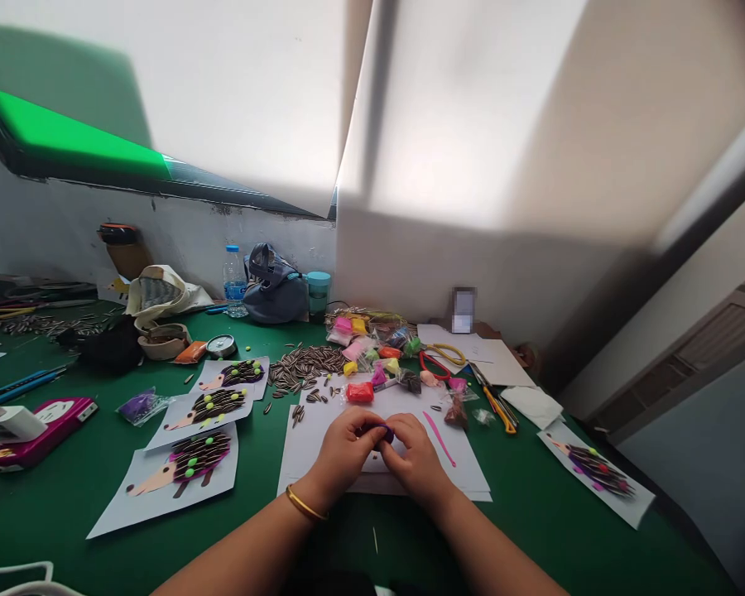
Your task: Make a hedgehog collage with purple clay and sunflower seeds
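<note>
My left hand (341, 447) and my right hand (419, 459) meet over a stack of white paper (304, 463). Between their fingertips is a small lump of dark purple modelling clay (386, 433), pinched from both sides and partly hidden by the fingers. Just beyond the hands lies a red packet of clay (359, 392). To the right of my right hand, a thin pink clay strip (439, 439) rests on the paper. Several striped sunflower seeds (298, 415) lie on the paper's left edge.
Hedgehog pictures of clay and seeds (202, 463) lie on the left, another hedgehog picture (596, 472) at right. A heap of sunflower seeds (307, 364) and coloured clay packets (366, 348) are behind. Scissors (438, 360), a yellow cutter (502, 414) and a purple power bank (43, 434) lie around.
</note>
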Demonstrator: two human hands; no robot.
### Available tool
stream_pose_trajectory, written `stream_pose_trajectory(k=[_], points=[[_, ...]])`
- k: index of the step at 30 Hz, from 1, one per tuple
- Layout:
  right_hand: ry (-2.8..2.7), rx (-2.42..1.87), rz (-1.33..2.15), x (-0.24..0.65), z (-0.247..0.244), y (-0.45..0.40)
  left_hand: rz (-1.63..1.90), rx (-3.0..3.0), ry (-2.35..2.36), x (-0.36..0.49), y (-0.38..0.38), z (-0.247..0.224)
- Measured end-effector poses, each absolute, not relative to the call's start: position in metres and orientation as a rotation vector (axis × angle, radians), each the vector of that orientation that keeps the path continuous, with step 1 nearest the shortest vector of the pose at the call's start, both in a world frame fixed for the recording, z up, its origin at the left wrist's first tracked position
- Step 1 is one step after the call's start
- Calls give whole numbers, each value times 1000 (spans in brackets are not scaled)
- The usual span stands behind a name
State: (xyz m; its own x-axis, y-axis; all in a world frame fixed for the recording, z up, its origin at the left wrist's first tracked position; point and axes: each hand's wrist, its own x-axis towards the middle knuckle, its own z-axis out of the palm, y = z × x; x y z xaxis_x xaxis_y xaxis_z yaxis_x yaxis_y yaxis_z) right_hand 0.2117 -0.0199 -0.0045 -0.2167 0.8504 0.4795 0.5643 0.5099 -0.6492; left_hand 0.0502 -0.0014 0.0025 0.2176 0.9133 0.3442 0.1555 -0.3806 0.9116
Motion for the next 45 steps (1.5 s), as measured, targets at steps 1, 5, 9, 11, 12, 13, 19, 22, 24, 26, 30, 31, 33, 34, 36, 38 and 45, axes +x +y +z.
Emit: stream_pose_trajectory(k=[1, 5, 9, 11, 12, 13, 19, 22, 24, 26, 30, 31, 33, 34, 36, 38, 45], points=[[-1905, -1163, 433, 212, -5, -20, 1240, 1675, 1001, 50, -1, 2], [-1891, -1146, 437, 213, -7, -18, 1244, 1682, 993, 51, -1, 4], [-1892, -1173, 408, 213, -6, -19, 1235, 1709, 999, 52, -3, 7], [-1893, -1179, 410, 213, -4, -20, 1205, 1621, 967, 53, -3, 7], [-1894, -1174, 420, 213, -3, -21, 1191, 1557, 947, 54, -3, 7], [-1896, -1165, 433, 213, -2, -21, 1182, 1493, 927, 54, -3, 7], [-1878, -1165, 423, 213, 0, -21, 1257, 1525, 968, 54, 0, 7], [-1896, -1179, 402, 213, -3, -20, 1209, 1537, 953, 54, 1, 6], [-1902, -1169, 410, 214, -3, -20, 1169, 1462, 932, 54, 1, 6], [-1902, -1152, 425, 214, -3, -20, 1162, 1405, 919, 54, 1, 7], [-1887, -1164, 411, 213, -3, -20, 1193, 1488, 938, 53, -1, 8], [-1881, -1176, 393, 213, -3, -20, 1208, 1542, 950, 53, -2, 8], [-1881, -1195, 363, 212, -5, -19, 1216, 1663, 968, 52, -3, 8], [-1886, -1202, 356, 212, -6, -19, 1209, 1708, 976, 52, -3, 8], [-1893, -1201, 364, 211, -6, -19, 1199, 1730, 1000, 51, -3, 7], [-1890, -1177, 391, 212, -5, -19, 1203, 1659, 1009, 51, -2, 6], [-1864, -1155, 396, 214, 2, -21, 1222, 1627, 1019, 51, -1, 7]])
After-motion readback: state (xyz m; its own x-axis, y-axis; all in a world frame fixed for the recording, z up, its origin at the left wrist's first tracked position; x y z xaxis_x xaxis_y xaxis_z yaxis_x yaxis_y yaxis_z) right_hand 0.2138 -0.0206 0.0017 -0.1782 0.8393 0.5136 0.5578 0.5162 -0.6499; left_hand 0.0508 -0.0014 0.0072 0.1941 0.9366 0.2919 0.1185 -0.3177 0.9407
